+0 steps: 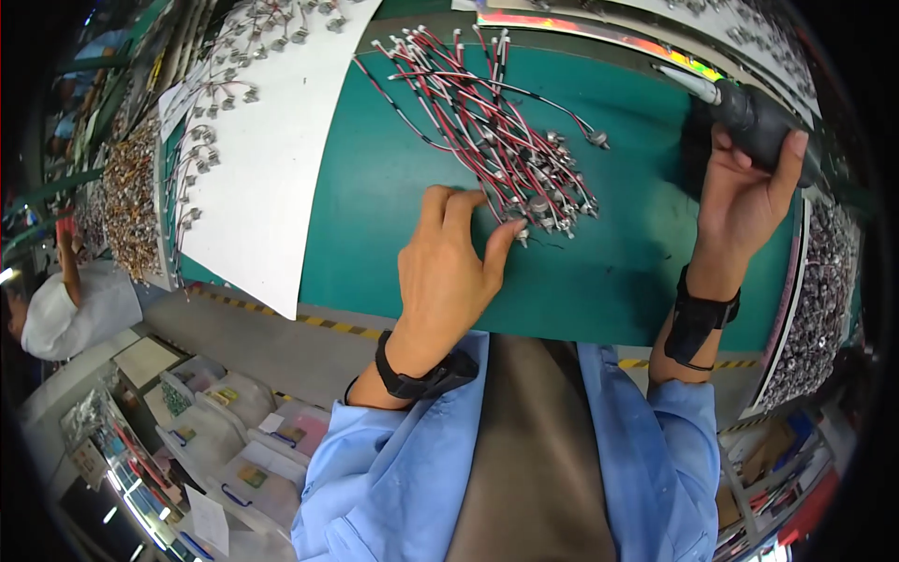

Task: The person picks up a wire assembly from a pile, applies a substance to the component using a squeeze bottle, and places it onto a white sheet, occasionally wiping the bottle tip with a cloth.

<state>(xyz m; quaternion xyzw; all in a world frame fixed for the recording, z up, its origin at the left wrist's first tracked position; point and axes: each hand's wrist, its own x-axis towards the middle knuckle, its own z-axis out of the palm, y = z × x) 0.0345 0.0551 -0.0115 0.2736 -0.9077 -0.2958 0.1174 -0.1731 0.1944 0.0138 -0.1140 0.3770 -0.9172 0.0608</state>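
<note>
My left hand [449,267] rests on the green mat [375,206], its fingertips touching the near end of a bundle of red and black wires [496,122] tipped with small metal parts. The fingers are spread and hold nothing. Off to the right, my right hand [744,192] is closed around a black power screwdriver [749,112], whose silver tip points up and to the left. Both wrists carry black straps.
A white sheet [272,159] with several wired parts lies left of the mat. A tray of small metal pieces [819,309] stands at the right edge. Another person [66,309] is at the far left. Plastic bins [234,440] sit below the bench.
</note>
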